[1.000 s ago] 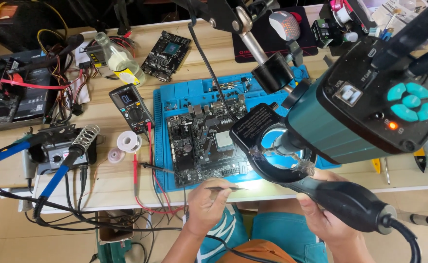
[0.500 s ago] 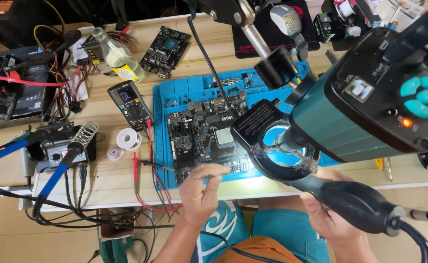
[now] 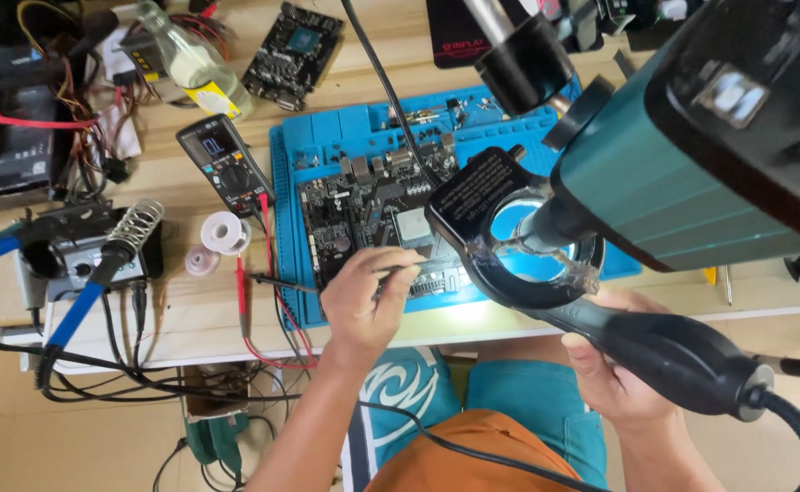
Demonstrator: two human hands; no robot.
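At the far left of the pale wooden bench a blue-handled soldering iron sits in its coiled metal stand; just right of it lie a small white spool of solder wire and a black handheld multimeter with red and black leads trailing toward the near edge; right again, a bright blue silicone work mat carries a dark green circuit board studded with chips and connectors; the left hand hovers over the board's near edge, fingers pinched together on a thin metal tool, seemingly tweezers, whose long axis runs left to right with the tip pointing right, toward the board's near-right corner; that tip lies just left of the black ring light under the big teal microscope head; the right hand is wrapped closed round the thick black handle of a hot-air tool, near and to the right, its nozzle end hidden behind the ring; the left hand is plainly the nearer of the two to the board
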